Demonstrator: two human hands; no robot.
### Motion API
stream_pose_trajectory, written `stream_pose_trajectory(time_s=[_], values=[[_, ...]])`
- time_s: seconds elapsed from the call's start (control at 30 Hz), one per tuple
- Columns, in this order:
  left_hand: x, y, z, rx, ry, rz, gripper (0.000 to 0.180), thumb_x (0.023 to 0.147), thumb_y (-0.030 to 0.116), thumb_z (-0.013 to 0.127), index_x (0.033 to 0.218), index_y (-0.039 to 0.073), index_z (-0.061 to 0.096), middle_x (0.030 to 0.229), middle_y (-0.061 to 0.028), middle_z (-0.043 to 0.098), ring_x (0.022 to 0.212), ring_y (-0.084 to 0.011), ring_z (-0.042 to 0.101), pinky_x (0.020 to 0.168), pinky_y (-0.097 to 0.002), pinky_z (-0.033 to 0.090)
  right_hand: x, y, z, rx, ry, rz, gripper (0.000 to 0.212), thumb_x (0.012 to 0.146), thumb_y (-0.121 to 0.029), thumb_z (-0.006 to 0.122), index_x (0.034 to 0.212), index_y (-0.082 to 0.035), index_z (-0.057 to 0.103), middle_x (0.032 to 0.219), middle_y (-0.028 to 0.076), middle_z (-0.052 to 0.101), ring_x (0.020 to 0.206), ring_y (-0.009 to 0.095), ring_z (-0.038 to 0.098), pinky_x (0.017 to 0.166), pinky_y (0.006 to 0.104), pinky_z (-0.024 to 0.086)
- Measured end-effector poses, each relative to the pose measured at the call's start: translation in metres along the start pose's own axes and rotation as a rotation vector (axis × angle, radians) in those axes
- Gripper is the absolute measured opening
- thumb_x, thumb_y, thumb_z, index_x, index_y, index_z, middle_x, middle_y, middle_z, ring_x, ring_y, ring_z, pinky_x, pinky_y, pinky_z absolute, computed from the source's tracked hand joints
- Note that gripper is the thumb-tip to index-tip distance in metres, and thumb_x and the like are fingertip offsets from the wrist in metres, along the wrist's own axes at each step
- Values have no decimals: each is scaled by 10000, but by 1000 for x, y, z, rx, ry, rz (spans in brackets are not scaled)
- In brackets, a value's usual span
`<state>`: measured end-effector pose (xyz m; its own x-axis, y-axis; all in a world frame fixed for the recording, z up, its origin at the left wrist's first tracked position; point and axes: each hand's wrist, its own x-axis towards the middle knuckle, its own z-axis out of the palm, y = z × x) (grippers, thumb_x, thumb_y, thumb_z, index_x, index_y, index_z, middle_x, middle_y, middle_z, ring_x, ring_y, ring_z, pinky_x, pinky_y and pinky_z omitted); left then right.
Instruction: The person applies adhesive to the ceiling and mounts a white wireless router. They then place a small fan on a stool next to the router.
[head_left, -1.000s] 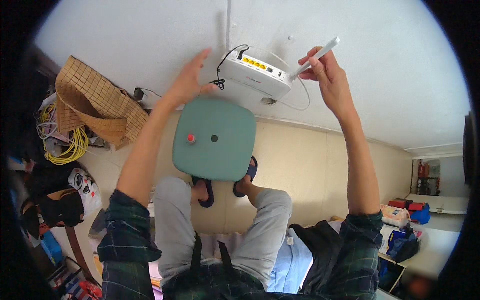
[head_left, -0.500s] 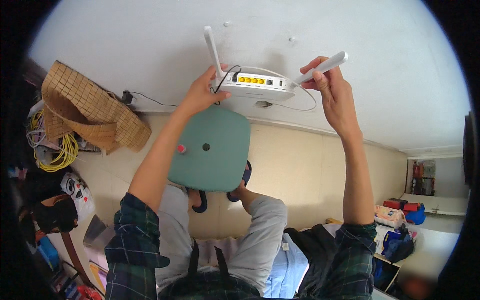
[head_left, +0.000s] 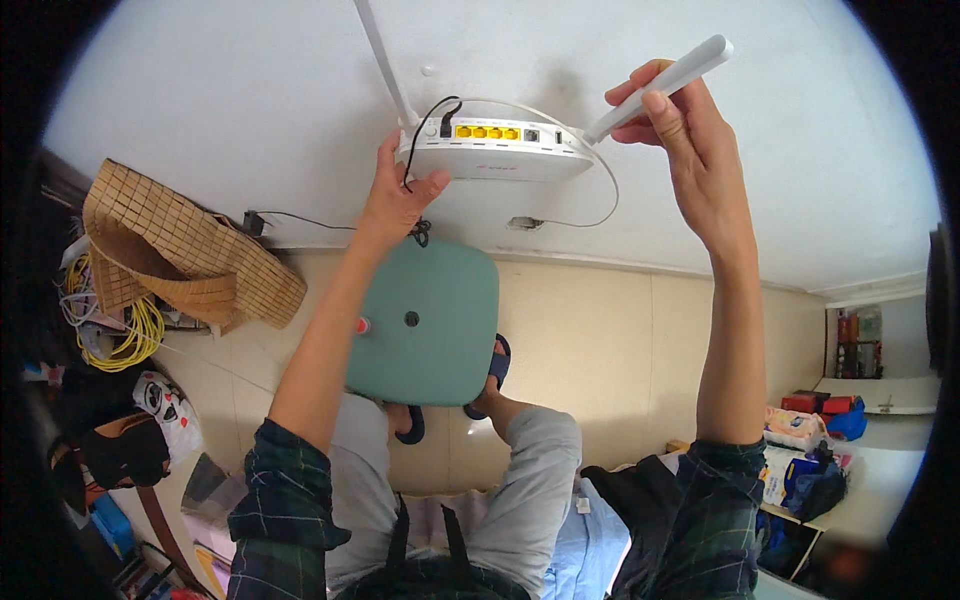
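Observation:
A white router (head_left: 500,163) is held up in front of the wall, its row of yellow ports facing up toward me. My left hand (head_left: 393,200) grips its left end, thumb on the front face. My right hand (head_left: 702,160) pinches the right antenna (head_left: 688,68), which slants up and to the right. The left antenna (head_left: 378,50) stands up beyond the left end. A black power cable (head_left: 409,160) is plugged in beside the ports and loops down past my left hand. One thin white cable (head_left: 613,175) curves from behind the router to a hole in the wall.
Below the router stands a green stool (head_left: 430,325) with a small red-capped item (head_left: 363,325) on it. A woven bamboo mat (head_left: 190,240) leans at the left, near coiled yellow cable (head_left: 140,335). A black plug (head_left: 254,223) sits at the wall. Shelves with bags line the right.
The router has risen slightly in view and looks larger, with its left antenna reaching the top edge. My right hand has shifted up and right with the right antenna.

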<state>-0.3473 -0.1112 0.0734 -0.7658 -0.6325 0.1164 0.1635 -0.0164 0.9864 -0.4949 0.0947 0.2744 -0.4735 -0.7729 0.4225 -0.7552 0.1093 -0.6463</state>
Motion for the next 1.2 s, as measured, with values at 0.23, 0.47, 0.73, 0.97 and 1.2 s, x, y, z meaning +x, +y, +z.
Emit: stream_pose_trajectory(time_s=[0.23,0.47,0.73,0.97,1.2], values=[[1,22,13,-382,40,-187,592,854,293,687,1268,49,341,1128,-82,497,1018,-165,527,918,-339,467,13,0,5,44,23,-75,351,981,-295,447,1206,-35,515,1047,117,640,874,161,640,781,300,545],[6,8,23,-493,155,-93,585,849,265,696,1262,40,347,1115,-73,494,975,-149,511,878,-313,470,-3,20,39,-143,127,-108,717,870,-330,617,1458,-127,261,1259,171,546,1053,258,585,905,409,486],[9,8,21,-275,171,-62,737,822,285,723,1330,-11,279,1102,-81,519,897,-134,516,809,-269,451,-25,54,64,-181,214,4,1024,763,-110,726,1484,-152,0,1240,185,531,1035,265,586,925,418,501],[15,22,24,-282,196,-79,783,820,367,712,1327,-12,251,1097,-116,510,866,-132,520,770,-260,458,-8,58,65,-226,349,-48,962,753,-78,731,1478,-153,103,1104,151,557,948,225,604,862,374,531],[16,42,32,-163,242,-158,780,855,428,648,1319,-16,205,1214,-148,405,1067,-190,502,918,-340,483,8,57,65,-143,363,-37,952,731,-68,745,1471,-160,153,1038,101,548,892,204,597,853,354,533]])
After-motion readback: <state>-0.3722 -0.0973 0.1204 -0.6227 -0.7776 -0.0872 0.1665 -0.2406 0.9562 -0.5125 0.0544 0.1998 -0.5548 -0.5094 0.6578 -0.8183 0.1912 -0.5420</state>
